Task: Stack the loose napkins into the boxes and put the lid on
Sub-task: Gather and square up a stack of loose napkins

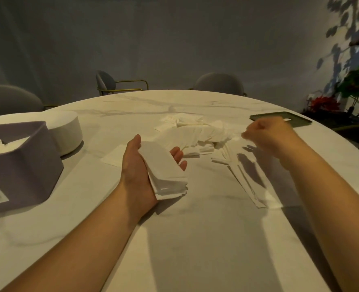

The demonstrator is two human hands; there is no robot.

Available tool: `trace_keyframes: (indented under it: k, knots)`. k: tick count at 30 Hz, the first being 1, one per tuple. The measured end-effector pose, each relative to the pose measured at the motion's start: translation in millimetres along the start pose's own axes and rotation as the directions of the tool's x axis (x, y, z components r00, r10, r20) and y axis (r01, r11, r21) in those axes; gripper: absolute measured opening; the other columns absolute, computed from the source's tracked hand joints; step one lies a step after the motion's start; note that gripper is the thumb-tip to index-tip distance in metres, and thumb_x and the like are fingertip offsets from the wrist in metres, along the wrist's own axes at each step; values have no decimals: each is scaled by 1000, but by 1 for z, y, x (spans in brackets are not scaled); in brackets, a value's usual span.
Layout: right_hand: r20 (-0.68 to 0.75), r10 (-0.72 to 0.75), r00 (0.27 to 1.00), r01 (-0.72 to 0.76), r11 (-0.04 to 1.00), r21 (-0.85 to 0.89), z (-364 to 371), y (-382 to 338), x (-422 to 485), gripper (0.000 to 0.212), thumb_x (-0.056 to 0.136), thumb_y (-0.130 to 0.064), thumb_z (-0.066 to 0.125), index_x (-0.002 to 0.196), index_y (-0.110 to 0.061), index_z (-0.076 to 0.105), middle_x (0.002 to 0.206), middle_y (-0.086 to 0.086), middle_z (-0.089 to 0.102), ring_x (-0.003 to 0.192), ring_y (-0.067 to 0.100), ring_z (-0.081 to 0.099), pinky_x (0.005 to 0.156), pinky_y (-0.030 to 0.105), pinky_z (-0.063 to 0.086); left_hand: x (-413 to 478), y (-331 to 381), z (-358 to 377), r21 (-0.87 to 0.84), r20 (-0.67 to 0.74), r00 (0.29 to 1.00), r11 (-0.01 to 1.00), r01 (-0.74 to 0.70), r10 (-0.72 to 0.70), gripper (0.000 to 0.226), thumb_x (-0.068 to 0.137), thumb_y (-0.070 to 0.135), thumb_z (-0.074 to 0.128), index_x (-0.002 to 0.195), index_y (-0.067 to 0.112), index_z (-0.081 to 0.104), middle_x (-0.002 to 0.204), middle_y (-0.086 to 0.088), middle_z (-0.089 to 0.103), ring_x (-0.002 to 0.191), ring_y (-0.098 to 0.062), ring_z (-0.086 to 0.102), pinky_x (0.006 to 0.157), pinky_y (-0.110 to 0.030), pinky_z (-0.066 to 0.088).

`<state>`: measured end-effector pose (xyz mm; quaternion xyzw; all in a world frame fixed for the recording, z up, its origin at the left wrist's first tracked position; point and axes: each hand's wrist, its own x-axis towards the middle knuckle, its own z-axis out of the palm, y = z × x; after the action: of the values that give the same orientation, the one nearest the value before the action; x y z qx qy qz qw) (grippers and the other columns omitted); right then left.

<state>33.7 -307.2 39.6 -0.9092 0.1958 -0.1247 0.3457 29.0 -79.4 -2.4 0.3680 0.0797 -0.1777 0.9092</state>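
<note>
Napkins gathered at table (195, 239)

A stack of napkins (163, 171) was held in the cupped left hand (136, 171). The blurred right hand (267, 133) was curled by loose napkins (195, 131) at 12 o'clock, its hold unclear. Box (22, 161) at 9 o'clock, lid (279, 119) at 2.

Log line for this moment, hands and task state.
left hand: holds napkin stack | right hand: over loose napkins, grip unclear | box: open, part filled | green lid: off, far right

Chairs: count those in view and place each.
3. The left chair sits at the far left, the gold-armed chair beyond the table left of centre, the right chair behind its far edge. More may be hidden.
</note>
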Motion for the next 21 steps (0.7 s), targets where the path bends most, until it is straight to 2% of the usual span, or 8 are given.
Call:
trace_keyframes:
  k: [3,7,10,12,15,19,21]
  knots:
    - [176,53,983,-19,982,-190,9,1,-1,21,87,-19,65,105,-7,68,106,10,64,94,27,58,83,36,48,1,0,-2,-24,2,1000,1000,-3,3,57,92,58,40,107,6,55,113,-16,68,107,-29,64,86,-46,51]
    - [250,19,968,46,967,-251,3,2,-3,24,86,-18,64,109,-12,68,113,6,62,101,25,56,89,36,47,2,-1,0,-33,-16,1000,999,-14,13,51,93,53,41,104,6,56,110,-18,69,101,-29,65,88,-46,51]
    - [391,5,920,147,923,-357,-6,0,-7,44,85,-20,68,128,-22,56,127,-2,54,110,20,49,93,32,42,1,-3,2,-23,-27,999,1000,-22,21,45,94,45,41,102,4,60,109,-17,69,98,-27,66,90,-44,50]
    - [450,4,893,188,905,-382,-11,-1,-10,55,83,-15,71,133,-25,50,133,-2,51,114,21,48,98,34,42,-1,-4,4,-30,-17,1000,999,-16,15,42,93,39,40,94,3,63,107,-16,70,97,-27,66,91,-43,50]
    - [506,-17,863,255,878,-405,-11,-4,-15,56,81,-7,72,130,-25,52,127,-1,54,114,22,50,99,37,44,-2,-4,4,-44,-7,1000,999,1,-1,43,92,34,41,81,0,66,101,-17,70,93,-27,66,94,-42,49]
    - [532,-22,846,283,865,-414,-8,-4,-14,45,79,-6,73,116,-25,56,114,-2,56,107,21,51,98,35,44,-2,-4,4,-39,7,1000,999,15,-15,52,90,30,39,62,0,71,96,-17,71,93,-28,65,94,-42,48]
    - [533,-37,846,293,866,-405,-5,-3,-13,36,79,-7,73,108,-23,58,109,-2,59,104,22,52,98,35,43,-2,-4,4,-7,6,1000,1000,17,-17,48,90,30,39,70,2,72,95,-16,72,94,-27,65,91,-42,49]
